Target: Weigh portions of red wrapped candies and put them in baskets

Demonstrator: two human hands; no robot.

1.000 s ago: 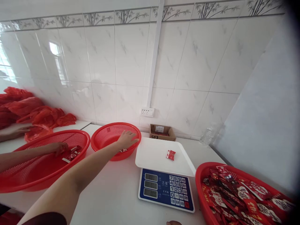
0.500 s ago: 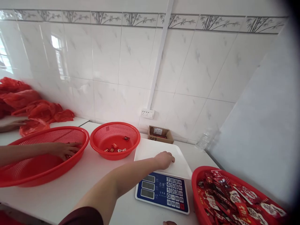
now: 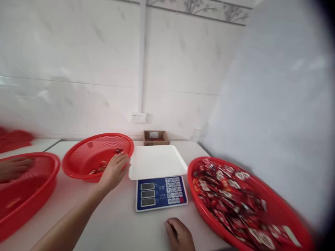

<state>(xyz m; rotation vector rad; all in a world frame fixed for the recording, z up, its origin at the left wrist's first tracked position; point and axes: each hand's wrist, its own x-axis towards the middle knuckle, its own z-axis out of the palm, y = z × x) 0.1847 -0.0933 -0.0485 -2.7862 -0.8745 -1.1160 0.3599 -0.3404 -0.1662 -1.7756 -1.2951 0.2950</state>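
My left hand (image 3: 114, 171) reaches across the white table to the near rim of the small red mesh basket (image 3: 78, 157), fingers spread and holding nothing. A few red candy packets (image 3: 98, 168) lie in that basket, and one (image 3: 118, 151) sits just beyond my fingertips. The white scale tray (image 3: 156, 161) is bare above the scale's blue keypad (image 3: 161, 192). My right hand (image 3: 180, 235) rests on the table in front of the scale, fingers curled, with nothing seen in it. The picture is blurred.
A large red basket (image 3: 272, 213) full of red candy packets stands at the right. At the left is another big red basket (image 3: 39, 181), with another person's hand (image 3: 13, 168) in it. A small cardboard box (image 3: 156, 137) sits against the tiled wall under a socket (image 3: 139, 117).
My left hand went from the small basket to the packet on the scale tray, then back to the basket rim. The tray is now bare. The view swung right and my right hand came into sight.
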